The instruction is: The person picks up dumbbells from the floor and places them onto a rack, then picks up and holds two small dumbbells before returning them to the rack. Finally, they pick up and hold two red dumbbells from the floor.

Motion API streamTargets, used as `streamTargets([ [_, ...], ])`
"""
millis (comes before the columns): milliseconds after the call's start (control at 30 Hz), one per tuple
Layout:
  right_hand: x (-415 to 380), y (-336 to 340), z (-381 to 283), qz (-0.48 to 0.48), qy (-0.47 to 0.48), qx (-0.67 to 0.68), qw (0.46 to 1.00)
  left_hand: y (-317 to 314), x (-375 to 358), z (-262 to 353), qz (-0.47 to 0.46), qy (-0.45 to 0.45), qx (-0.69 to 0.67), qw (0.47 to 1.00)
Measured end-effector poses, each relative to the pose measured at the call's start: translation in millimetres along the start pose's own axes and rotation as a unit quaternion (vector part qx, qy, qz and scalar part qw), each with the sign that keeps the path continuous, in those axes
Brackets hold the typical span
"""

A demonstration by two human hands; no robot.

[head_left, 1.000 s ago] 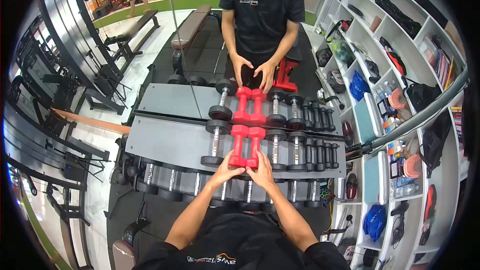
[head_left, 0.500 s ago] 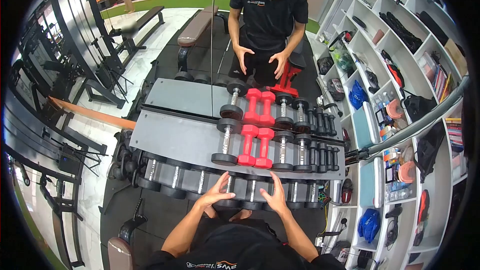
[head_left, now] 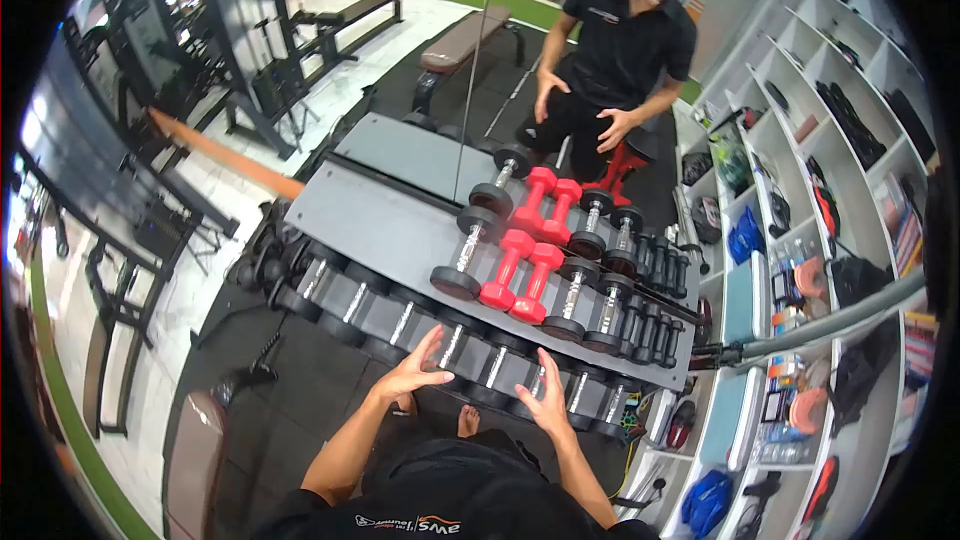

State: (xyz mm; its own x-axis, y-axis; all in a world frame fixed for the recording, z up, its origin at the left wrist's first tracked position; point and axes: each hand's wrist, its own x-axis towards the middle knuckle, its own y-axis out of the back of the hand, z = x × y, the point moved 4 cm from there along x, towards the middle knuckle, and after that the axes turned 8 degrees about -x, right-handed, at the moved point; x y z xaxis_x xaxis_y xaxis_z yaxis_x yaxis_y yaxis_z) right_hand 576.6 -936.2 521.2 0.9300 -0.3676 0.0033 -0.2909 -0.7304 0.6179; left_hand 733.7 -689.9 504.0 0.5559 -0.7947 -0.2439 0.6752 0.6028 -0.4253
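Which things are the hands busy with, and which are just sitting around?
Busy with:
left hand and right hand, both open, above the lower-rack black dumbbells
near red dumbbells

Just sitting around:
far red dumbbells
blue bags on the shelves
bench

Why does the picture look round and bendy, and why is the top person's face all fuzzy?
Head view: a fisheye lens bends the shelves and rack and leaves black corners; the other person's face is blurred, while both hands, left and right, and the red dumbbells look sharp; bright light washes out the floor at left.
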Motion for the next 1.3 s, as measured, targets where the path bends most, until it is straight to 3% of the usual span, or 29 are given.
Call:
streamTargets([
  [167,-8,-14,-6,-0.098,0.071,0.041,0.992,-35,-43,-30,0.081,-0.038,-0.031,0.996],
  [233,-11,-24,-17,-0.149,0.057,0.087,0.983,-42,-67,-45,0.121,-0.047,-0.042,0.991],
  [567,-27,-110,-92,-0.399,0.175,0.115,0.893,-60,-217,-85,0.358,-0.142,-0.081,0.919],
  [767,-73,-188,-150,-0.54,0.214,0.122,0.804,-80,-308,-130,0.485,-0.209,-0.122,0.84],
  [933,-149,-242,-203,-0.654,0.278,0.061,0.701,-105,-379,-175,0.579,-0.255,-0.168,0.756],
  [1300,-290,-313,-235,-0.782,0.35,-0.041,0.513,-165,-488,-255,0.712,-0.341,-0.223,0.572],
])
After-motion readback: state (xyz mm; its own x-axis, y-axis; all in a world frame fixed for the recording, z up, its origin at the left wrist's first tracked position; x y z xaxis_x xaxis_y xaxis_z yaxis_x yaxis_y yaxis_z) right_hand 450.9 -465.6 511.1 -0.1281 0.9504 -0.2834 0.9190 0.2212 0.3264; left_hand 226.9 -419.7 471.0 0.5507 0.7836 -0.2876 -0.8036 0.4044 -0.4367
